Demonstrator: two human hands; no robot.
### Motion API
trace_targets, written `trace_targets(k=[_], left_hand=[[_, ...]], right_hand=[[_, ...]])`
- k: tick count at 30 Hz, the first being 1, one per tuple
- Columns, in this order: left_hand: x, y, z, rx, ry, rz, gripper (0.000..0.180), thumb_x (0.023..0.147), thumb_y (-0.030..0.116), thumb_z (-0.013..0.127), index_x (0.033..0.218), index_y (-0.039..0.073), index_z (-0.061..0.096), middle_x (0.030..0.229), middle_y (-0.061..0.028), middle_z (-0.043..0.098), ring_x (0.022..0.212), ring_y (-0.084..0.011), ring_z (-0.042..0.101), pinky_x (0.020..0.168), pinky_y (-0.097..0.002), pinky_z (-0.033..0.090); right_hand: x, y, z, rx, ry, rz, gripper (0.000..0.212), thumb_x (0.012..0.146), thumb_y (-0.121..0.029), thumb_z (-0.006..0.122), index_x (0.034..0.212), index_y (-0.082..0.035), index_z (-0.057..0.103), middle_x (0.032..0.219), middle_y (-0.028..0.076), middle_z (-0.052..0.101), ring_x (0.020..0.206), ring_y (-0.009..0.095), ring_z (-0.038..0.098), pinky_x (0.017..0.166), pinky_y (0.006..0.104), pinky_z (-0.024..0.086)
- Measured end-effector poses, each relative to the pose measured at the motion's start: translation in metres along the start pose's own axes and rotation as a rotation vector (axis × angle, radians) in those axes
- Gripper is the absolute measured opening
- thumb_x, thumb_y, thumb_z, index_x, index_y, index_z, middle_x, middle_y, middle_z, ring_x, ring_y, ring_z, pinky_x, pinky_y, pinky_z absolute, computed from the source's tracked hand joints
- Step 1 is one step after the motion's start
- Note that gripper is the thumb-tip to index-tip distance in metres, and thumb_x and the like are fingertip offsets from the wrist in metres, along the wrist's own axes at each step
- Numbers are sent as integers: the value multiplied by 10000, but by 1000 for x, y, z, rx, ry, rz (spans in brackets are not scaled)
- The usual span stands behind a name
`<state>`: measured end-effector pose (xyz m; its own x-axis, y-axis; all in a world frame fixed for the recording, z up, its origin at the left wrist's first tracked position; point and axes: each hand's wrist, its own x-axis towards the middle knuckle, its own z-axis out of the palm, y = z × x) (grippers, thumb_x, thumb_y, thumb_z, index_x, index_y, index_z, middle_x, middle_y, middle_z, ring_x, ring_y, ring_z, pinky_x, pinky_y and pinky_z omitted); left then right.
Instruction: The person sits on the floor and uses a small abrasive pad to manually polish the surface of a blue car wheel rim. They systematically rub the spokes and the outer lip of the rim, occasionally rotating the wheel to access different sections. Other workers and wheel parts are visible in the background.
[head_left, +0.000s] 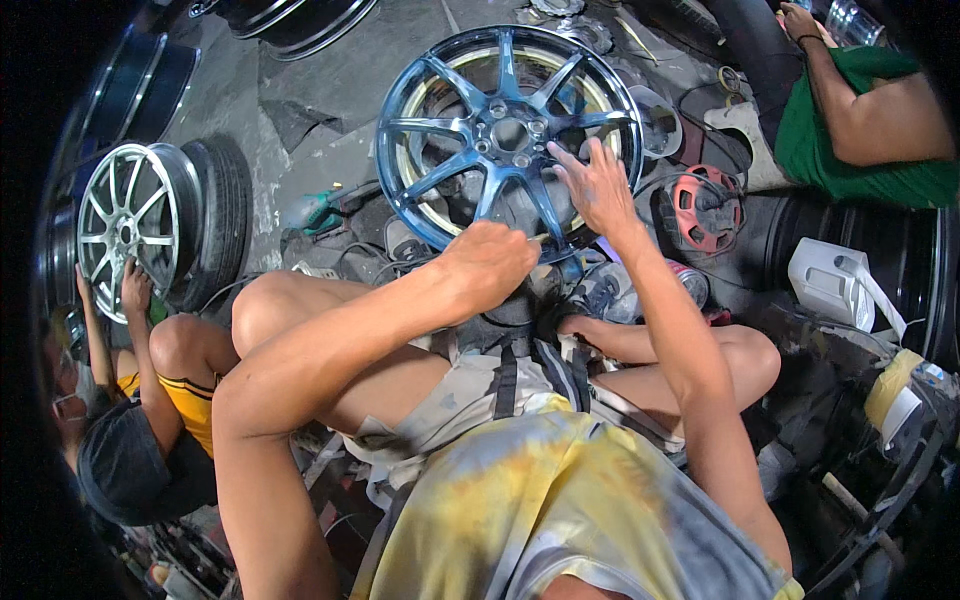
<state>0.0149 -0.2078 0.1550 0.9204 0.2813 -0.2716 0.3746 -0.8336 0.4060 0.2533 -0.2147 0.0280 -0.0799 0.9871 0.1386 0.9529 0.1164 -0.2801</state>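
Note:
A blue, glossy multi-spoke wheel rim (507, 75) stands in front of my crossed legs, its face toward me. My left hand (490, 262) is closed in a fist at the rim's near lower edge. Whatever it grips is hidden; only a small light tip shows by the thumb side. Over the right-hand spokes, my right hand (600, 195) has its fingers spread, close to the rim's face. Whether its fingertips touch the metal I cannot tell.
At left, another person handles a silver wheel rim (128, 228), with a tire (222, 205) behind it. A green-handled tool (322, 212) lies on the floor. At right are a red reel-like piece (698, 212), a white plastic jug (830, 282) and a person in green.

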Motion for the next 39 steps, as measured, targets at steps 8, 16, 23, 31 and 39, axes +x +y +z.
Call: trace_targets(k=[8,16,23,31,39], left_hand=[[3,1,-2,10,13,17,131,821,17,667,945,-25,678,781,-203,705,805,-374,739,686,-463,579],[-11,0,-3,22,2,11,94,817,14,665,900,-25,687,735,-197,698,769,-373,740,668,-462,576],[-16,-6,10,-36,35,-48,106,839,29,643,910,-27,697,909,-218,690,885,-379,714,753,-458,573],[-23,-15,4,-223,245,-233,137,869,12,659,979,-61,695,988,-247,677,905,-401,711,786,-492,567],[3,-24,12,-935,162,-382,220,953,141,682,1054,-51,718,891,-260,715,853,-434,702,781,-454,554]], right_hand=[[33,31,-7,-132,27,-181,382,993,-346,629,1368,-285,668,1177,133,560,1077,313,548,838,450,435],[24,5,-2,-120,-40,-162,358,1009,-328,607,1340,-211,680,1143,126,543,1058,317,559,854,471,448],[30,2,-7,-142,-39,-54,328,1007,-328,602,1284,-189,709,1115,128,549,1044,327,560,843,490,446],[-44,-30,-38,612,-335,102,268,942,-236,740,1127,-46,704,1087,112,679,1062,265,643,938,414,513],[-60,-58,-53,1510,-552,420,339,958,-234,776,1189,-25,644,1006,55,717,922,92,655,799,279,537]])
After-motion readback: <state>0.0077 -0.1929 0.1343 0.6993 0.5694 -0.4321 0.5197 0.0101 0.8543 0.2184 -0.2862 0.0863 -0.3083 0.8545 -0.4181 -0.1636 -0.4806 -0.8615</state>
